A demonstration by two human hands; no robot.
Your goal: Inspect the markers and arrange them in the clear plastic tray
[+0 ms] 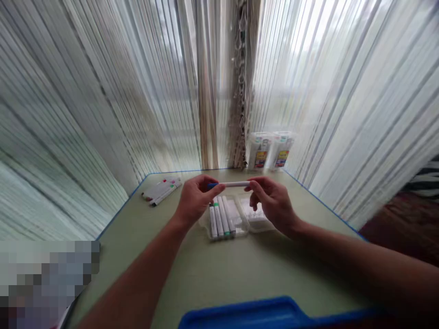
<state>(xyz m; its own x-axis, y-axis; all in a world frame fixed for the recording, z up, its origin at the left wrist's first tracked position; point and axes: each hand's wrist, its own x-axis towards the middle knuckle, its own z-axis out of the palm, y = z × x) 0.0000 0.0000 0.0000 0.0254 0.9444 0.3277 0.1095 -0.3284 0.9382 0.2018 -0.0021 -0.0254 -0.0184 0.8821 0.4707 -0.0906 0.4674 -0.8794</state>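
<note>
A white marker (236,184) with a blue end is held level between my two hands, above the table. My left hand (197,196) pinches it at the blue end on the left. The other end sits between the thumb and fingers of my right hand (272,201). Beneath them lies an opened clear plastic case (242,228). Several white markers (221,219), some with green or dark ends, rest side by side in its left half. My right hand partly covers the case's right half.
A group of white markers (163,189) lies at the table's back left. Two clear cases (259,153) with labels stand upright at the back right, before striped curtains (171,91). A blue tray (247,313) is at the near edge of the pale green table (192,274).
</note>
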